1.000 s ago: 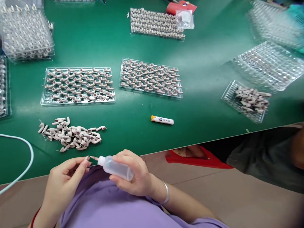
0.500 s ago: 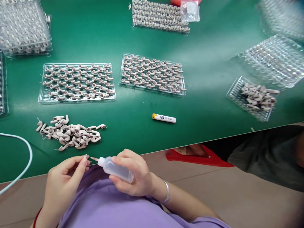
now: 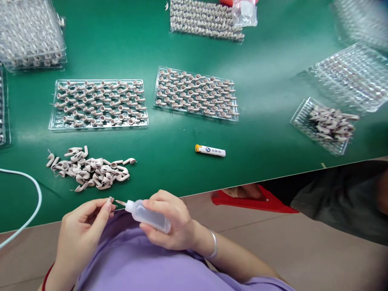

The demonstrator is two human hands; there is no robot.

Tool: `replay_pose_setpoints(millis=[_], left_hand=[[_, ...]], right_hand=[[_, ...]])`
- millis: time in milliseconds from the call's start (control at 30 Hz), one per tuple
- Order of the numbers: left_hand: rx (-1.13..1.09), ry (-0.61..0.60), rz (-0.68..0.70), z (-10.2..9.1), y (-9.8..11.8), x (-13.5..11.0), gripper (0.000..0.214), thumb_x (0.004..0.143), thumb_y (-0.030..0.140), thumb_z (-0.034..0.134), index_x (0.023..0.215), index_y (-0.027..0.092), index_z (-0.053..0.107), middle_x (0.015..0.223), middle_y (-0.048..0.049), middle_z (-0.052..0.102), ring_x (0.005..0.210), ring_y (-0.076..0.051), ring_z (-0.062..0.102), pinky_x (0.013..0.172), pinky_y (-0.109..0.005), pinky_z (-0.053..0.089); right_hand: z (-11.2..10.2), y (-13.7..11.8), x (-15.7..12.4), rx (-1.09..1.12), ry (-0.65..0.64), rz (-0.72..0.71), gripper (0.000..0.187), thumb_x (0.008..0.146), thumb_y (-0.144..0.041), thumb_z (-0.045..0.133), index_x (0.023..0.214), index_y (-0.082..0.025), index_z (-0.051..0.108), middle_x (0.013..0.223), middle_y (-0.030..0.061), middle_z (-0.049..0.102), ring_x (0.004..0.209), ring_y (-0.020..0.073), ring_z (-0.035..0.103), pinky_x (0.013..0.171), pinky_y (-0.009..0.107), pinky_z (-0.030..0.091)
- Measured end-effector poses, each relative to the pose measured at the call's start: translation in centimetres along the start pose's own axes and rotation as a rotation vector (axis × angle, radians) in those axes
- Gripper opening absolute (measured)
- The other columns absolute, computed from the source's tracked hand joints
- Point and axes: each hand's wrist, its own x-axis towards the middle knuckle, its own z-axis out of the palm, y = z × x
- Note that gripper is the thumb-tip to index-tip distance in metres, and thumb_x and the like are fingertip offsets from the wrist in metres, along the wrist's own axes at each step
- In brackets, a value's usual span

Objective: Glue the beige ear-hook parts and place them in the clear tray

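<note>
Two bare hands meet just off the tabletop's near edge. The left hand [image 3: 81,226] pinches thumb and forefinger together on a tiny piece [image 3: 111,199], too small to make out; the right hand [image 3: 171,222] has its fingers wrapped around a translucent squeeze bottle [image 3: 151,216], tilted, its thin tip pointing at the pinch. Whether tip and piece touch cannot be told.

On the green tabletop [image 3: 163,161], a loose pile of beige curved pieces [image 3: 95,171] lies by the near edge, with a white cable [image 3: 39,194] looping to its left. Farther in from that edge sits a white lighter [image 3: 210,150] with a yellow end, printed "BMW" beside a round emblem.

Beyond are a left clear tray [image 3: 100,128] and a right clear tray [image 3: 182,111], both set with rows of such pieces. Toward the far side, a filled tray [image 3: 209,36] carries a clear bag [image 3: 245,15] at its right end; stacked trays [image 3: 62,56] stand far left. Near the right, a small tray [image 3: 300,117] bears a heap. Past the near edge, a person in dark clothing [image 3: 336,206] sits above a tiled floor [image 3: 242,246].
</note>
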Motion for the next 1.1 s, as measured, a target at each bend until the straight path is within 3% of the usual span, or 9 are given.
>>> replay_pose_setpoints(millis=[100,233,367,467,600,767,1100], left_hand=[[-0.015,0.002,-0.009,0.0,0.2,0.0,0.035,0.077,0.053,0.07,0.089,0.02,0.076,0.088,-0.0066,0.079,0.074,-0.021,0.075,0.07,-0.025,0.061],[-0.048,0.029,-0.027,0.0,0.6,-0.4,0.037,0.076,0.054,0.071,0.09,0.02,0.078,0.089,-0.0082,0.078,0.076,-0.023,0.074,0.073,-0.028,0.061],[-0.169,-0.059,-0.01,0.3,0.1,-1.6,0.033,0.076,0.051,0.072,0.086,0.02,0.08,0.096,-0.0095,0.076,0.088,-0.024,0.071,0.078,-0.028,0.059],[-0.315,-0.21,-0.17,1.0,-0.6,-2.5,0.036,0.076,0.052,0.073,0.088,0.019,0.08,0.094,-0.0101,0.074,0.09,-0.025,0.069,0.075,-0.028,0.058],[-0.473,-0.28,-0.436,2.0,-1.2,-2.6,0.047,0.071,0.057,0.075,0.095,0.016,0.079,0.081,-0.0086,0.073,0.069,-0.02,0.066,0.058,-0.026,0.053],[-0.418,-0.314,-0.401,2.5,-1.8,-1.8,0.047,0.068,0.06,0.076,0.082,0.014,0.079,0.062,-0.0041,0.066,0.051,-0.012,0.051,0.046,-0.021,0.042],[-0.285,-0.287,-0.327,2.6,-2.4,-0.8,0.045,0.072,0.057,0.072,0.082,0.014,0.08,0.065,-0.0065,0.07,0.053,-0.014,0.053,0.046,-0.023,0.044]], right_hand=[[-0.2,0.0,-0.1,0.055,0.007,0.034,0.05,0.081,-0.022,0.065,0.128,-0.023,0.049,0.083,0.0045,0.064,0.065,0.0176,0.057,0.057,0.03,0.051],[-0.7,-0.2,-0.4,0.196,0.054,0.183,0.046,0.086,-0.032,0.067,0.128,-0.023,0.05,0.095,0.0065,0.064,0.07,0.0168,0.06,0.062,0.029,0.053],[-0.4,-0.8,-0.5,0.237,0.035,0.278,0.059,0.083,-0.035,0.074,0.134,-0.023,0.046,0.093,0.0052,0.061,0.078,0.018,0.06,0.068,0.03,0.054],[0.5,-1.3,-0.5,0.182,-0.012,0.209,0.056,0.08,-0.022,0.074,0.13,-0.022,0.049,0.091,0.005,0.058,0.081,0.0188,0.059,0.066,0.029,0.055],[1.7,-1.3,-0.8,0.012,0.011,0.079,0.037,0.081,-0.01,0.064,0.115,-0.023,0.056,0.093,0.0051,0.054,0.078,0.017,0.059,0.066,0.028,0.056],[2.4,-0.8,-0.8,-0.183,0.009,0.019,0.023,0.084,-0.013,0.061,0.105,-0.023,0.057,0.084,0.0032,0.054,0.073,0.0168,0.054,0.065,0.03,0.049],[2.8,-0.8,-0.5,-0.243,-0.001,-0.007,0.015,0.086,-0.01,0.052,0.097,-0.02,0.053,0.084,0.0049,0.061,0.072,0.0175,0.054,0.068,0.033,0.042]])
